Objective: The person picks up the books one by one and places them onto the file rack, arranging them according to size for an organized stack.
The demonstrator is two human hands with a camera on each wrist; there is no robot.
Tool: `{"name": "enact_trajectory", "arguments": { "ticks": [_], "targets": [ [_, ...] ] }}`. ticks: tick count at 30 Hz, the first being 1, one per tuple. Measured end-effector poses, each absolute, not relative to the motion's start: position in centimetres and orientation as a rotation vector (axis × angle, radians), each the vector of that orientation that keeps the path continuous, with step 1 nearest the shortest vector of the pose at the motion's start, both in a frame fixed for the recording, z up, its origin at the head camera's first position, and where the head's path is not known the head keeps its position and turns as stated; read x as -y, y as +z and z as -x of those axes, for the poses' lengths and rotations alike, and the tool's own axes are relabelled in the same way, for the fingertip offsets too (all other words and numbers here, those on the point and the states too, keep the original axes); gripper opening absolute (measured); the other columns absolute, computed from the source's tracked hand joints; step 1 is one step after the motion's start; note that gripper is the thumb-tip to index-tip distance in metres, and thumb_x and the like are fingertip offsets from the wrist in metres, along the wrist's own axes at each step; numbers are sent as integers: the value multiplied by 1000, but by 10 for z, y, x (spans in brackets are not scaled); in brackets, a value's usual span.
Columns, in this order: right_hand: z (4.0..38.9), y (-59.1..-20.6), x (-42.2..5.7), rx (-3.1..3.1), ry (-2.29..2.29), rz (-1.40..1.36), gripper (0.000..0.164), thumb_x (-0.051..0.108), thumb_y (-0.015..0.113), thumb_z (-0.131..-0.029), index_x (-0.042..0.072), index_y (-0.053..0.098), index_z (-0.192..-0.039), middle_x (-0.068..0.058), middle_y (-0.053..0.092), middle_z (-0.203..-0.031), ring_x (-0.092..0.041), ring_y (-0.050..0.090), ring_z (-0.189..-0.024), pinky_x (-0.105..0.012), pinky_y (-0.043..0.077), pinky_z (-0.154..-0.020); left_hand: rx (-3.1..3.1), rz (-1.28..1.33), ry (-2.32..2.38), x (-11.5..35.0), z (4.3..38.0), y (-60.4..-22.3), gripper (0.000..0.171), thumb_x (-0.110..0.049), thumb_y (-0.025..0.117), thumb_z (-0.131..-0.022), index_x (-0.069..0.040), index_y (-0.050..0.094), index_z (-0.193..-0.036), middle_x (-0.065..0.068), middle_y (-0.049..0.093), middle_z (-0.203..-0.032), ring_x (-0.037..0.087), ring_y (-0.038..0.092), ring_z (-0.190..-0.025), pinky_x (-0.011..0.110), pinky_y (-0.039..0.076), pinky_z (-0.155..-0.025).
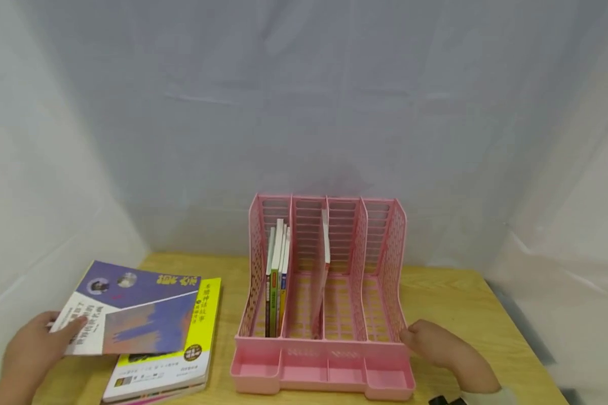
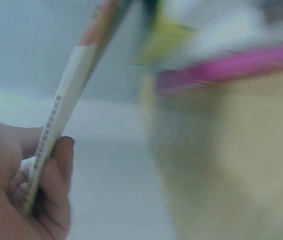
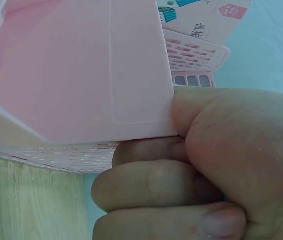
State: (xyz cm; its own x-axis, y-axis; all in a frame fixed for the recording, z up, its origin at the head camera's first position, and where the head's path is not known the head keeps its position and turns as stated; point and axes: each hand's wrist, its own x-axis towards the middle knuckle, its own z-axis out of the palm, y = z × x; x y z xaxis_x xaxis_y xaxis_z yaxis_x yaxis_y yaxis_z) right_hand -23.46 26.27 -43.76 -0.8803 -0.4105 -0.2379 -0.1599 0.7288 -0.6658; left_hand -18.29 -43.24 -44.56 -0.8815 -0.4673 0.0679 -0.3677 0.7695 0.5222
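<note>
My left hand (image 1: 35, 351) grips a purple and white book (image 1: 147, 312) by its left edge, thumb on the cover and fingers beneath. In the left wrist view the book's white spine (image 2: 56, 110) runs up from between thumb and fingers. Under the held book, overlapped by it in the head view, lies a stack topped by a yellow and white book (image 1: 210, 315). My right hand (image 1: 441, 349) pinches the front right edge of a pink desktop file rack (image 1: 324, 344). In the right wrist view, thumb and curled fingers close on the pink plastic wall (image 3: 141, 105).
Several thin books (image 1: 277, 275) stand in the rack's leftmost slot. One thin book (image 1: 325, 242) leans against a divider in the second slot. Shallow trays (image 1: 255, 368) line the rack's front. White sheeting (image 1: 304, 112) hangs behind the wooden table (image 1: 451, 298).
</note>
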Motion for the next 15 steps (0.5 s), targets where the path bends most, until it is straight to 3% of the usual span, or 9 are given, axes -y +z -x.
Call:
{"name": "enact_trajectory", "arguments": {
  "ticks": [4, 6, 11, 15],
  "targets": [
    [231, -437, -260, -2644, -896, 427, 33, 21, 44, -101, -2, 67, -97, -8, 61, -89, -24, 55, -83, -44, 45, -76, 2554, -705, -849, 420, 179, -413, 75, -47, 55, -93, 19, 45, -127, 24, 64, -85, 13, 58, -53, 29, 50, -50],
    [230, -436, -260, -2670, -888, 391, 33, 20, 44, -100, -4, 67, -102, -10, 63, -99, -26, 57, -90, -47, 45, -81, 2508, -662, -891, 405, 179, -394, 72, -42, 53, -95, 20, 43, -129, 28, 64, -91, 6, 57, -50, 26, 50, -47],
    [229, -434, -258, -2672, -886, 385, 33, 19, 42, -101, -3, 66, -102, -13, 63, -98, -28, 58, -92, -48, 44, -83, 2520, -498, -851, 362, 176, -360, 63, -35, 52, -97, 15, 44, -134, 32, 59, -114, 4, 55, -64, 29, 47, -59],
    [228, -434, -256, -2664, -912, 397, 32, 19, 43, -101, -4, 66, -102, -15, 62, -100, -31, 58, -94, -50, 44, -83, 2458, -401, -840, 331, 173, -359, 57, -30, 54, -97, 5, 42, -140, 27, 61, -105, 4, 53, -65, 28, 45, -56]
  ]
}}
